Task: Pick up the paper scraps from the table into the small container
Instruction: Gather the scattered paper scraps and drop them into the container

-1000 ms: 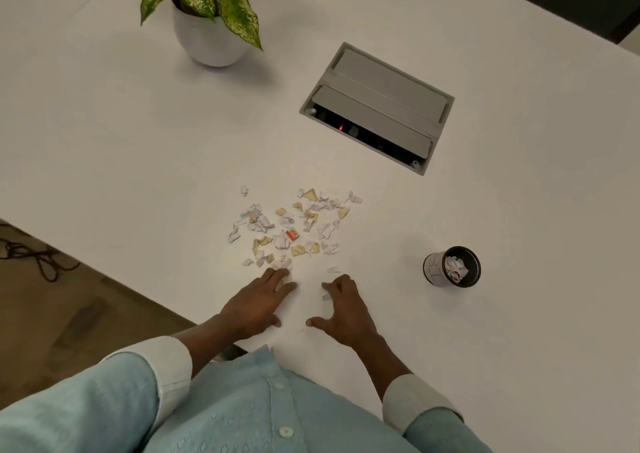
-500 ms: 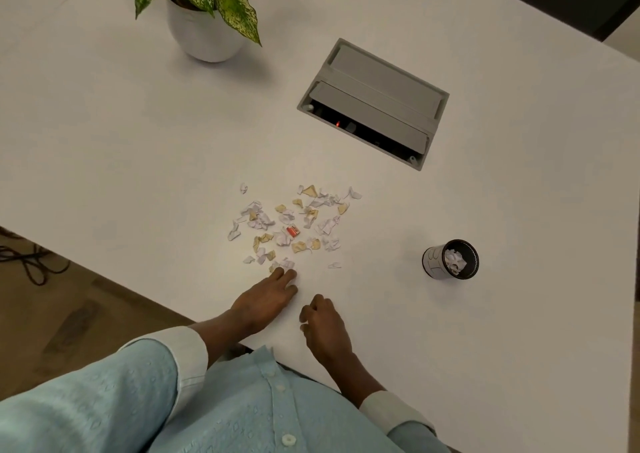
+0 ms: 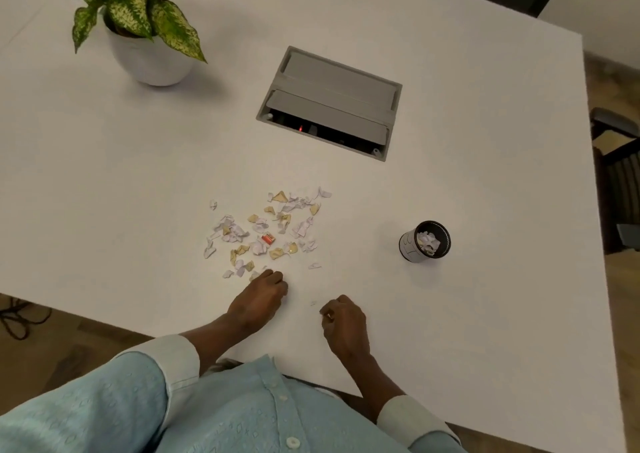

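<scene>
near the desk's (image 3: pixel 104 210) front edge we see the left hand (image 3: pixel 258 302) curled at the paper scraps (image 3: pixel 259 226), right hand (image 3: pixel 344 324) curled too, can't tell if either grips any. small container (image 3: pixel 424 241) sits toward the right edge.

Plain white table (image 3: pixel 104 175) with paper scraps (image 3: pixel 266 231) scattered near its front edge. A small container (image 3: pixel 424 241) sits to their right, potted plant (image 3: pixel 152 61) and cable hatch (image 3: pixel 329 102) further back.

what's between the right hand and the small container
Only bare white table between the right hand and the small container, as the head view shows.
</scene>
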`<state>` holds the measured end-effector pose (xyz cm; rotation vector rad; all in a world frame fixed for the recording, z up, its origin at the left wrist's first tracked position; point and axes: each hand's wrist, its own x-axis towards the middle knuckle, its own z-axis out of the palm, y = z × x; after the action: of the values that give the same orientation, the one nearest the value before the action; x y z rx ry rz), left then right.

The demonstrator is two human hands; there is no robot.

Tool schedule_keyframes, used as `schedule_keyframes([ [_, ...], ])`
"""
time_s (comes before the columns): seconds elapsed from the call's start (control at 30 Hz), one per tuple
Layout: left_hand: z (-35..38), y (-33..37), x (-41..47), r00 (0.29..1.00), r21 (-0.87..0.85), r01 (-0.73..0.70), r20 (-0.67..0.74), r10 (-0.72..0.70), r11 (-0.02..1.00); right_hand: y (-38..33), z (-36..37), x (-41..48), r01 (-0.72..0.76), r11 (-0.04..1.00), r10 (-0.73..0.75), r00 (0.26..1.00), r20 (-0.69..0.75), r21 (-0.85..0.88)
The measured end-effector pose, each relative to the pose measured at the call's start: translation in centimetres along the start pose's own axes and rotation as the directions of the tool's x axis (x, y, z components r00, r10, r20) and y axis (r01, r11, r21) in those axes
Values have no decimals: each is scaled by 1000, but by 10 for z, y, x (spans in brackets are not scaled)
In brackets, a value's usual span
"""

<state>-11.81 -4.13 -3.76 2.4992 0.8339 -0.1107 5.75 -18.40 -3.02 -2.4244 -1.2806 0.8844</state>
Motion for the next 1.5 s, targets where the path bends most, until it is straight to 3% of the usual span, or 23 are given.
schedule_keyframes([
  [0.17,-20,50,31,988,-207,-22,-156,-10,978,11,-49,10,-149,960,208,947,-244,238],
  [0.3,-38,99,80,974,-309,-69,-225,-2,949,28,-96,23,-205,893,356,867,-348,401],
  [0.43,-60,146,136,968,-393,-68,-247,-34,917,45,-145,40,-170,866,402,796,-452,470],
  [0.57,-73,187,185,976,-408,-78,-218,-14,910,59,-184,55,-142,893,381,742,-552,426],
  [0.93,-61,228,246,998,-301,-63,-34,55,952,84,-217,91,-173,930,321,813,-486,324],
  [1.13,-63,218,234,998,-348,-51,-62,31,936,86,-212,86,-187,941,312,802,-509,282],
  [1.33,-69,165,195,994,-387,30,-89,-70,921,67,-185,70,-56,957,215,796,-565,286],
  [1.5,-54,82,123,989,-176,136,-41,-145,975,43,-138,54,84,963,55,868,-494,255],
])
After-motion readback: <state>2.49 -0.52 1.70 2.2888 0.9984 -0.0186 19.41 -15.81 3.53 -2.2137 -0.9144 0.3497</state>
